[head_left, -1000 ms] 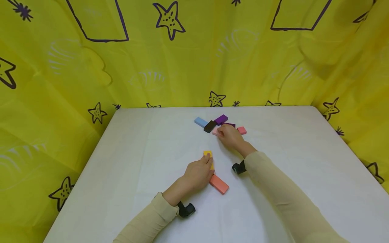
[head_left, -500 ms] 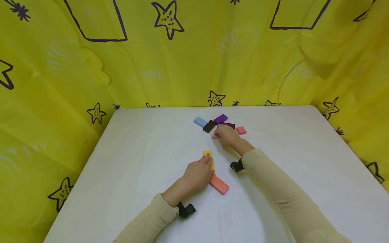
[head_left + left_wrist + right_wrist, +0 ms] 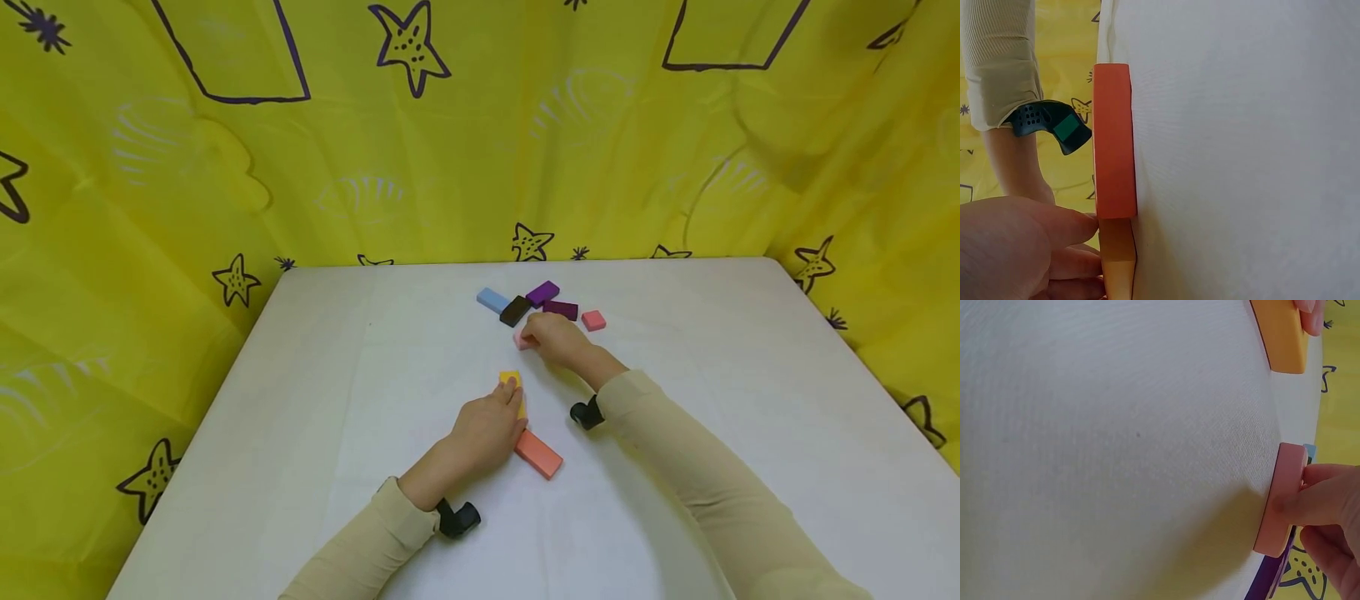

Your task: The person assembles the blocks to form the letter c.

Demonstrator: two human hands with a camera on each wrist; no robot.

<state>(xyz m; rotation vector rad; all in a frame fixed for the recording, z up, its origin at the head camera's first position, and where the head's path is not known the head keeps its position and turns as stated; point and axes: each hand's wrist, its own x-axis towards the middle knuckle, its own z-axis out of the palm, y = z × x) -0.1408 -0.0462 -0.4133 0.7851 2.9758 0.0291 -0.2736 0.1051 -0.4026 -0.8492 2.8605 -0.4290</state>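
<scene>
Near the middle of the white table, my left hand (image 3: 483, 429) rests on a yellow block (image 3: 509, 377), its fingers extended along the top and partly covering it. An orange-red block (image 3: 539, 455) lies at an angle against the near end of the yellow one, beside the left thumb; the left wrist view shows the orange-red block (image 3: 1114, 140) meeting the yellow block (image 3: 1117, 250). Farther back, my right hand (image 3: 558, 337) pinches a light pink block (image 3: 1282, 497) between thumb and fingers. In the head view only the left end of the pink block (image 3: 522, 340) shows.
Behind the right hand lie a light blue block (image 3: 492, 300), a dark brown block (image 3: 515, 311), a purple block (image 3: 543, 293) and a dark plum block (image 3: 561, 310). A coral-pink piece (image 3: 593, 320) lies right of them. A yellow patterned curtain (image 3: 465, 167) borders the table.
My right hand has drawn the pink block slightly nearer and leftward, away from the cluster, uncovering more of the plum block. The left hand stays on the yellow block.
</scene>
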